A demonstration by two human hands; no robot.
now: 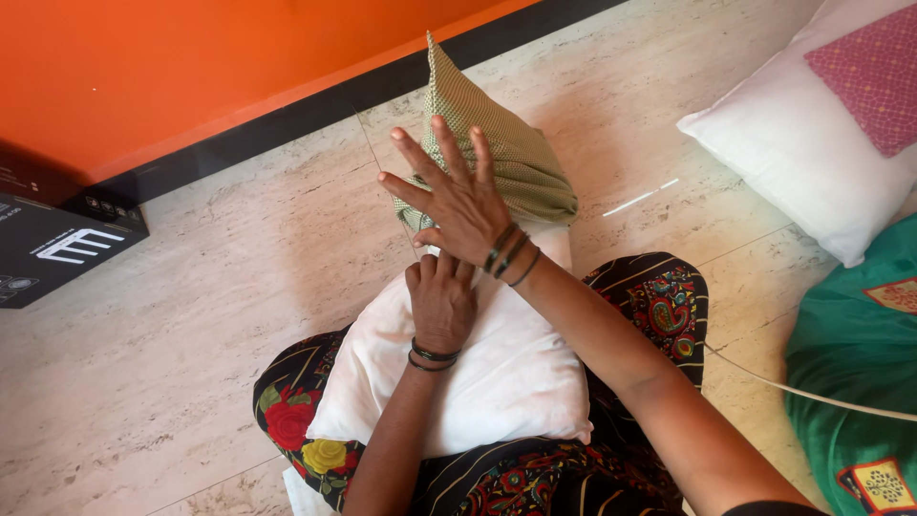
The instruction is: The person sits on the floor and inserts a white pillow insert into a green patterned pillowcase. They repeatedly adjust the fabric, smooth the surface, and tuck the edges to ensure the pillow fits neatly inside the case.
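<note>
R hand (457,196) splayed flat vs green checked cover (511,148); L hand (441,301) clutching white pillow (497,373) (on lap).

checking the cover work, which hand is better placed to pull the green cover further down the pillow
Right, probably. The right hand lies spread against the green cover, already touching it. The left hand rests lower on the bare white pillow, fingers curled near the cover's edge.

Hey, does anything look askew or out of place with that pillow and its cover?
The green checked cover is only on the far end of the white pillow, bunched and peaked upward. The right hand is spread over it, and the left hand presses the pillow.
</note>
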